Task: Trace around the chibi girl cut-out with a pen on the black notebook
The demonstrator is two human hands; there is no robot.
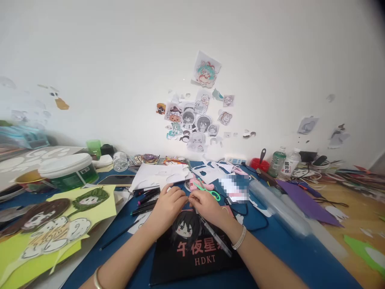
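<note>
My left hand and my right hand meet fingertip to fingertip above a black card printed with a cartoon face and red characters. Both hands are closed in a pinch on something small that I cannot make out. A clear pen lies across the card under my right wrist. Green and pink scissors lie just beyond my right hand. Several black markers lie to the left of my left hand. Each wrist wears a bracelet.
Yellow-green sheets with cartoon cut-outs cover the left. A green tub with a white lid stands at the back left. White paper, a purple sheet, bottles and a red cup lie beyond. Stickers cover the wall.
</note>
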